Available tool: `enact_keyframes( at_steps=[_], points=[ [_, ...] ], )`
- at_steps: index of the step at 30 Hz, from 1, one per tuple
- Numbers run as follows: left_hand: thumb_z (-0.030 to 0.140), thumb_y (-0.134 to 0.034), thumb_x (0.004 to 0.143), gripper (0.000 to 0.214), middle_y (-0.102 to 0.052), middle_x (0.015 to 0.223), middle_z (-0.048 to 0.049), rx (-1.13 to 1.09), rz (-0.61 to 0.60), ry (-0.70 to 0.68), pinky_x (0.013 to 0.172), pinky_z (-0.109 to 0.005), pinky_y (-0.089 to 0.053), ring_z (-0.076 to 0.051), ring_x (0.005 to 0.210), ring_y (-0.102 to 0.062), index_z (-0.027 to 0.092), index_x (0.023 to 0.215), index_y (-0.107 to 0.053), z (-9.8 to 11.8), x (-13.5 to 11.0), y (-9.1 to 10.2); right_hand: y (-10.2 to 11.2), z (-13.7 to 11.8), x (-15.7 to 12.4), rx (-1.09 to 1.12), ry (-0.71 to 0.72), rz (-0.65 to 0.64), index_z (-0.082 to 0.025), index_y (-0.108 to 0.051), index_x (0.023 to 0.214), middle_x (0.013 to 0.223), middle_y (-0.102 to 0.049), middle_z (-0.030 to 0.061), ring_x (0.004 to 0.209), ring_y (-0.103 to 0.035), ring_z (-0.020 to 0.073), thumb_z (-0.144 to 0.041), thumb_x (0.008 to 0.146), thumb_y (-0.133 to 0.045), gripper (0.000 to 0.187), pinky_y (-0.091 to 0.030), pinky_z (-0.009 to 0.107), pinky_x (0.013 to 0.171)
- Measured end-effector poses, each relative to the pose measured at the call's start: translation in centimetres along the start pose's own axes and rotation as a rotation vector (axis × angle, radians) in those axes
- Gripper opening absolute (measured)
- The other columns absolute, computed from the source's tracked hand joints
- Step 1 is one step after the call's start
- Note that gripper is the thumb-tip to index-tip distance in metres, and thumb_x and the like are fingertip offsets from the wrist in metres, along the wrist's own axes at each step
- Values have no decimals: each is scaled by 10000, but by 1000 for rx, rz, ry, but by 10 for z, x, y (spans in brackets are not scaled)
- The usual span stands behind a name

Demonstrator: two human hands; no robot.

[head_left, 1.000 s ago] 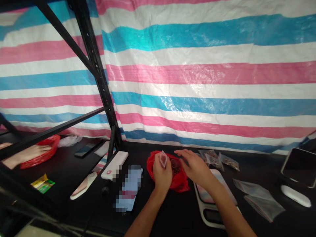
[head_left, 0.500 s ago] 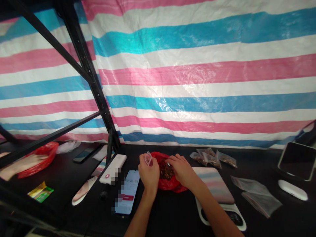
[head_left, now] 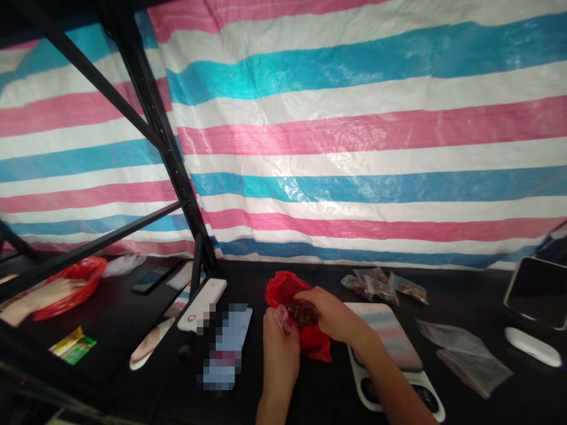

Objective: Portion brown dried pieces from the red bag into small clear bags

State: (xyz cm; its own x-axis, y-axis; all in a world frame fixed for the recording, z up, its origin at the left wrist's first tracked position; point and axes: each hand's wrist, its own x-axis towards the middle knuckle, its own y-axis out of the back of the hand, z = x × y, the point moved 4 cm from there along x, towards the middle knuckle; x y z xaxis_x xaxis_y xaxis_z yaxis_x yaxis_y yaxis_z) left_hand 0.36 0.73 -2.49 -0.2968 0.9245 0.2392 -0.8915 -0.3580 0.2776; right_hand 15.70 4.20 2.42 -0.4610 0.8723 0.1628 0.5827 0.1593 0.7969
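Note:
A red plastic bag point(head_left: 319, 343) lies opened in front of me, filled with small dark brown dried pieces point(head_left: 302, 313). At its near left edge, my left hand point(head_left: 281, 342) is closed on a small clear zip bag point(head_left: 280, 316) whose mouth points up. My right hand point(head_left: 330, 313) reaches in from the right, its fingers together and down among the brown pieces. What those fingertips grip is hidden. Just right of the red bag, a white kitchen scale point(head_left: 385, 339) with a shiny top plate sits partly under my right forearm.
Several filled clear bags point(head_left: 376, 284) lie behind the scale. Flat zip bags point(head_left: 469, 351), a white oblong case point(head_left: 533, 346) and a dark-screened device point(head_left: 538, 292) are at the right. Leftward are a phone point(head_left: 228, 348), a white power bank point(head_left: 202, 304), a metal rack post point(head_left: 177, 171) and another person's hand point(head_left: 48, 295).
My left hand has come nearer and right with the small bag, now beside the brown pieces. The right hand has shifted slightly right and nearer, and the red bag has changed shape.

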Motion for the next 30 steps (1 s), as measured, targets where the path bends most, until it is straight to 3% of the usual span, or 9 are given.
enact_keyframes(
  at_steps=[3,7,10,14,21,27,30],
  points=[
    [221,-623,760,130,-626,788,-1,-147,-17,42,676,-307,-505,-193,719,-638,225,831,-513,6,7,4,3,7,-1,-53,-51,0,-173,-691,1227,1187,-716,108,1085,-648,227,27,743,-532,547,-449,340,1006],
    [245,-623,760,226,-645,880,-3,-258,82,49,741,-317,-518,-189,791,-648,217,968,-540,6,9,15,6,5,-2,-88,-53,-19,-189,-746,1086,1138,-738,88,1088,-649,239,-55,795,-605,349,-384,373,1090],
    [194,-603,741,214,-630,836,12,-179,101,77,709,-309,-499,-183,742,-629,218,942,-531,-7,6,19,3,1,-2,-104,-46,-50,-209,-742,1145,1214,-721,87,1155,-624,244,-69,805,-615,389,-418,328,1048],
    [176,-586,764,112,-574,712,41,-82,1,68,645,-275,-448,-161,652,-574,229,805,-497,-19,-2,16,-5,-1,0,-139,-73,-55,-171,-732,1183,1235,-704,128,1162,-613,278,-96,815,-615,393,-428,355,1034],
    [159,-560,800,80,-568,734,39,-184,-101,7,681,-244,-460,-134,692,-564,216,781,-508,-5,-9,14,-13,-12,2,-150,-67,-65,-177,-757,1044,1132,-722,100,1105,-630,264,-77,773,-600,329,-452,327,968],
    [244,-568,890,71,-621,782,6,-228,-227,-26,686,-264,-495,-149,719,-604,207,840,-532,5,-16,11,-10,-13,1,-111,-101,-7,-210,-755,1050,1124,-735,81,1096,-639,267,-26,720,-561,425,-469,350,935],
    [262,-559,910,92,-651,927,-34,-155,-126,-108,791,-323,-526,-186,854,-639,205,980,-574,5,-16,15,-11,-8,3,-31,-125,44,-232,-747,1112,1164,-744,65,1108,-657,257,-57,754,-576,434,-462,366,981]
  ],
)
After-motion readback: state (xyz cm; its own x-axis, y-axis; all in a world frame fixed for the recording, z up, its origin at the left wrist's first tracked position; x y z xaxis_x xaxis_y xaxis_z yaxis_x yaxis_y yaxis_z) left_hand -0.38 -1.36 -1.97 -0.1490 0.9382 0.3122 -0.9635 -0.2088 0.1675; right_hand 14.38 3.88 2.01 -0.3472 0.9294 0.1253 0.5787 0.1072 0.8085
